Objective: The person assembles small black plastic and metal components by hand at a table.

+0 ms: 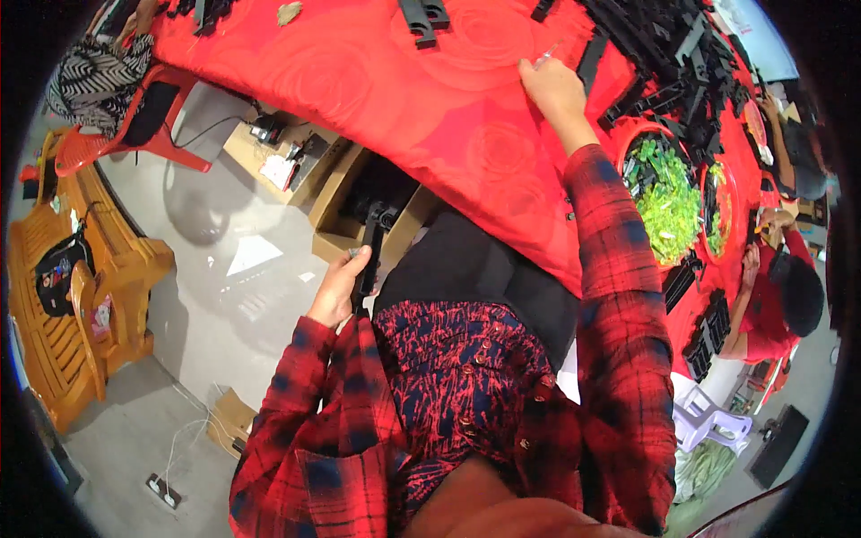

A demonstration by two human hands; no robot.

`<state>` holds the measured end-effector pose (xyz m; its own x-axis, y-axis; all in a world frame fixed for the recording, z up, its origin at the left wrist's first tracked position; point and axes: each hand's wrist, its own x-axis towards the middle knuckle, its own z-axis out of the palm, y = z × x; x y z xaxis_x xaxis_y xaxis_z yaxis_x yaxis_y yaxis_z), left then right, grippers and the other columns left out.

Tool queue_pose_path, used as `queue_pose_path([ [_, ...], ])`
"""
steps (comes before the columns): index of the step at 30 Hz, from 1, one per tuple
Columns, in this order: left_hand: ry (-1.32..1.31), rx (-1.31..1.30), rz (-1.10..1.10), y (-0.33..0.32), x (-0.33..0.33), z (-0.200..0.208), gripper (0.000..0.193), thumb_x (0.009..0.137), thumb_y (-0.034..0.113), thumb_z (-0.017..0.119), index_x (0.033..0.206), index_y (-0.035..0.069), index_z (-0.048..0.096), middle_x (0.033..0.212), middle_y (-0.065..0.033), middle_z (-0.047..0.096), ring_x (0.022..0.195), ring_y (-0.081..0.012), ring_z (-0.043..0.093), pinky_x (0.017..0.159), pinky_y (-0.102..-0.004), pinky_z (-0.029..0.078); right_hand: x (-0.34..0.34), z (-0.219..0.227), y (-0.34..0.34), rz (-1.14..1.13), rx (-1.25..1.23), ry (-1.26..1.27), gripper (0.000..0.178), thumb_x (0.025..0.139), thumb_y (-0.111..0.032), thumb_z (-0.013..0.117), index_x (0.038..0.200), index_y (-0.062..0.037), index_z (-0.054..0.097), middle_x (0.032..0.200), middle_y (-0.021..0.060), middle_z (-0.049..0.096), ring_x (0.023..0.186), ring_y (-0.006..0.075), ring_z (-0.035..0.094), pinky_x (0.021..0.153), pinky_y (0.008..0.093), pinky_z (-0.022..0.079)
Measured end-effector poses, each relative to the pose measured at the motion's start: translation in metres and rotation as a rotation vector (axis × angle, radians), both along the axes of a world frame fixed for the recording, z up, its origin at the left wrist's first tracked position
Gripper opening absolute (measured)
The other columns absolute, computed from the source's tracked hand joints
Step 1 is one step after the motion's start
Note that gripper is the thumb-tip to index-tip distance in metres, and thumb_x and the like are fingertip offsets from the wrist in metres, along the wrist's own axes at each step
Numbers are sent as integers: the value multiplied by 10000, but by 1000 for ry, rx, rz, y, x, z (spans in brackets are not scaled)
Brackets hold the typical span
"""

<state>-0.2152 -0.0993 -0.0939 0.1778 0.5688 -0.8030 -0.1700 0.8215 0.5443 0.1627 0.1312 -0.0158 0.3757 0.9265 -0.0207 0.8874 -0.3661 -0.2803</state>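
My left hand [337,285] is closed around a long, narrow black plastic part [370,260], held upright over an open cardboard box [326,215] beside my lap. More black pieces [381,184] lie inside that box, in shadow. Stretched out over the red tablecloth [484,125], my right hand [554,92] pinches a small, thin, light-coloured tool [544,57] whose kind is too small to tell. Just right of that hand lies a flat black bar [592,61]. A black bracket-like part with round cutouts [423,20] rests farther off on the cloth.
Heaped black plastic parts [686,67] cover the table's far right. A round basket [664,193] of yellow-green pieces stands right of my right forearm. Another person in red [773,296] sits at the right. At left are a red chair [126,148] and wooden bench [94,278].
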Motion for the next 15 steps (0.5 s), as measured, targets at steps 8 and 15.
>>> queue_pose_path([
  [8, -95, -31, -44, 16, 5, -31, 214, 888, 163, 704, 986, 70, 537, 805, -18, 570, 663, -123, 573, 551, -281, 492, 23, -15, -24, 46, -170, 110, 591, 865, -493, 495, 978, 50, 696, 997, 337, 642, 1024, 466, 627, 886, 526, 479],
  [15, -39, -95, 3, 20, 21, -23, 227, 840, 192, 758, 869, 56, 578, 724, -38, 585, 600, -129, 569, 506, -292, 482, 17, -14, -57, 192, -27, 47, 549, 867, -554, 603, 713, -28, 582, 586, 82, 597, 525, 204, 598, 508, 346, 435],
])
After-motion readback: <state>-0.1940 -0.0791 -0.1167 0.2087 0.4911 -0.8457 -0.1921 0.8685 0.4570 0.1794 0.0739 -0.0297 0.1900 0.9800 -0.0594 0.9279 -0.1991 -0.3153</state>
